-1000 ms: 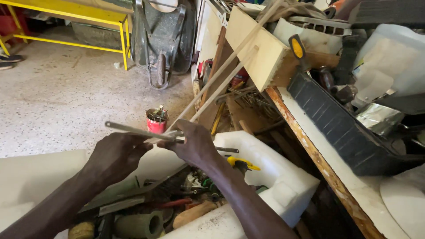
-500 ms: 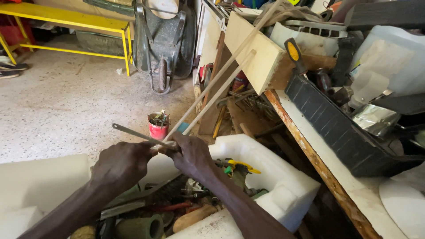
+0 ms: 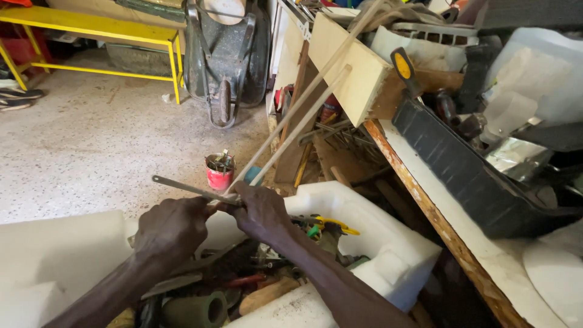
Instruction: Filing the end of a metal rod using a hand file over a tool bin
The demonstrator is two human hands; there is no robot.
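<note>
Both my hands hold a thin flat grey metal strip (image 3: 182,186) above a white foam box (image 3: 388,243) full of tools. My left hand (image 3: 170,231) grips the strip near its middle. My right hand (image 3: 260,209) closes on its right end. The free end of the strip sticks out to the upper left. Beneath my hands, inside the box, lie a green pipe piece (image 3: 194,311), a wooden handle (image 3: 267,294) and yellow-handled pliers (image 3: 331,225).
A red tin (image 3: 218,172) holding small items stands on the speckled floor. Two wooden dowels (image 3: 297,127) lean from a wooden block (image 3: 346,67). A wheelbarrow (image 3: 226,58) and a yellow metal frame (image 3: 91,30) stand behind. A cluttered bench with a black tray (image 3: 461,170) is at right.
The metal strip has tilted, its free left end dropping slightly and shifting right. Both hands have moved a little lower and closer together over the box.
</note>
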